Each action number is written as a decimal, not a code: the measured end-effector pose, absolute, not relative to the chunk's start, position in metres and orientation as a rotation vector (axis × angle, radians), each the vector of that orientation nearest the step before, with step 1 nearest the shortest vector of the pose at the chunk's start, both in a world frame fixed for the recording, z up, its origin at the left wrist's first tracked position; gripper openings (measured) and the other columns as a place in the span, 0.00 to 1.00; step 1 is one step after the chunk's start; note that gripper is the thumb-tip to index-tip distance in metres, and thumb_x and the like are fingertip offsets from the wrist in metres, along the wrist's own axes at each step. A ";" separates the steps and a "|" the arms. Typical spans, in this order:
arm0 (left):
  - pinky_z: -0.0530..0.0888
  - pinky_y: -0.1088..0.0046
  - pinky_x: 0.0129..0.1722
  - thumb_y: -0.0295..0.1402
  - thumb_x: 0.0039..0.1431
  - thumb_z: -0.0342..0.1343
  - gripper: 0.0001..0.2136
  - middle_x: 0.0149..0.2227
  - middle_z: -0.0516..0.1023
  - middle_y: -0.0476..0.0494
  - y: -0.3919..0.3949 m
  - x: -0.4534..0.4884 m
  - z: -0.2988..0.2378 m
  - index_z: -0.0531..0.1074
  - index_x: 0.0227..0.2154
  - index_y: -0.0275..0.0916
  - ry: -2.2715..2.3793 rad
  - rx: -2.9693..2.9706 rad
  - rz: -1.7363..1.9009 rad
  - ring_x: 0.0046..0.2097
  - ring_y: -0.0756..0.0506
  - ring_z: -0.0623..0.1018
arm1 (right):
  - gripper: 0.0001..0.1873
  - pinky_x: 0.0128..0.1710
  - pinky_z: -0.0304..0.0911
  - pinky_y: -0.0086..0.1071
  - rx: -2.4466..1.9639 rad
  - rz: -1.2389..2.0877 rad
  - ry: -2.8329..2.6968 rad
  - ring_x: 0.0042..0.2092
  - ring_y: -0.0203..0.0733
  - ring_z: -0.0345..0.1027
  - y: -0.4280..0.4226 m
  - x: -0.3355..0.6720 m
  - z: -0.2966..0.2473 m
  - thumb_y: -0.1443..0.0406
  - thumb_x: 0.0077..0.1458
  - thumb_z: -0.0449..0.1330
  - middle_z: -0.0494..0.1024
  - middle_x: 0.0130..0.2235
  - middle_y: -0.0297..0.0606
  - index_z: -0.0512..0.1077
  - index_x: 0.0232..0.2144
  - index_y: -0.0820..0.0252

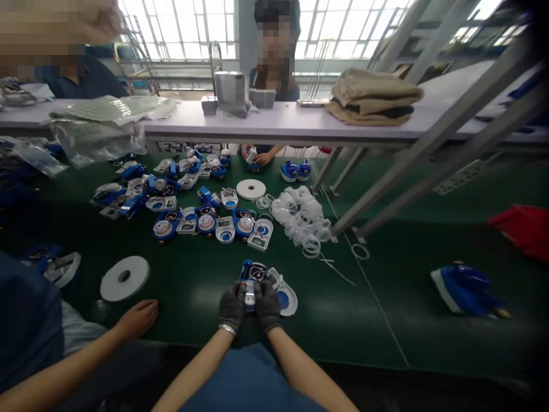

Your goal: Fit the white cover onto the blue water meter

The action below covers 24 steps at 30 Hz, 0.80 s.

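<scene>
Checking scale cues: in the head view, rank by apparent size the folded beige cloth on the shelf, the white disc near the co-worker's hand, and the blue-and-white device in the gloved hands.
1. folded beige cloth
2. white disc
3. blue-and-white device, partly covered by both gloved hands.

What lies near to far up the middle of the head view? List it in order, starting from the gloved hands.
Left hand and right hand on a blue meter → row of blue-and-white meters → white tape roll → co-worker's hands → grey shelf.
</scene>
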<state>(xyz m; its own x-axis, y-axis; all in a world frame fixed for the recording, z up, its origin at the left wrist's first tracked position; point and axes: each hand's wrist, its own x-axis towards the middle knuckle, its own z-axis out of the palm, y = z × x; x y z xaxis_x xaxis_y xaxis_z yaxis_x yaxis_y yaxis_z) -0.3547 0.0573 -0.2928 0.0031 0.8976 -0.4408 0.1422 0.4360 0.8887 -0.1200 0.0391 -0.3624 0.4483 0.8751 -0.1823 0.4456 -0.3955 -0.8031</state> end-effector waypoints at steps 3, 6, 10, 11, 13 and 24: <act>0.73 0.61 0.47 0.41 0.62 0.51 0.14 0.48 0.73 0.41 0.052 -0.288 -0.312 0.70 0.44 0.38 1.465 0.944 0.761 0.46 0.46 0.74 | 0.19 0.31 0.58 0.31 -2.049 0.820 -1.100 0.31 0.41 0.70 0.041 -0.122 -0.369 0.54 0.59 0.48 0.78 0.32 0.41 0.71 0.35 0.61; 0.72 0.64 0.46 0.39 0.61 0.53 0.12 0.44 0.74 0.42 0.051 -0.253 -0.338 0.72 0.41 0.37 1.480 0.944 0.781 0.44 0.45 0.74 | 0.19 0.32 0.59 0.30 -2.051 0.822 -1.115 0.32 0.40 0.70 0.039 -0.120 -0.369 0.53 0.58 0.48 0.78 0.32 0.39 0.72 0.36 0.60; 0.69 0.70 0.46 0.40 0.57 0.56 0.10 0.35 0.77 0.43 0.062 -0.233 -0.355 0.74 0.32 0.38 1.551 1.039 0.915 0.41 0.44 0.74 | 0.21 0.36 0.61 0.31 -2.114 0.791 -1.092 0.36 0.41 0.70 0.031 -0.079 -0.366 0.53 0.57 0.48 0.78 0.35 0.40 0.71 0.42 0.61; 0.69 0.69 0.47 0.40 0.56 0.56 0.10 0.36 0.77 0.43 0.067 -0.232 -0.354 0.74 0.33 0.39 1.582 1.069 0.959 0.41 0.44 0.74 | 0.22 0.37 0.61 0.31 -2.166 0.778 -1.066 0.38 0.42 0.70 0.030 -0.062 -0.366 0.54 0.57 0.48 0.77 0.37 0.42 0.70 0.45 0.62; 0.69 0.67 0.49 0.41 0.55 0.57 0.11 0.39 0.78 0.43 0.078 -0.243 -0.341 0.74 0.36 0.40 1.630 1.146 0.973 0.43 0.43 0.75 | 0.22 0.41 0.61 0.33 -2.289 0.774 -0.994 0.42 0.43 0.69 0.032 -0.028 -0.369 0.56 0.55 0.50 0.76 0.42 0.44 0.68 0.48 0.62; 0.66 0.42 0.50 0.60 0.49 0.46 0.27 0.32 0.79 0.34 0.076 -0.534 -0.352 0.72 0.21 0.38 1.441 1.740 0.572 0.46 0.30 0.77 | 0.10 0.38 0.64 0.39 -2.051 1.308 -0.766 0.35 0.49 0.70 0.055 0.021 -0.407 0.66 0.33 0.64 0.75 0.25 0.39 0.72 0.25 0.61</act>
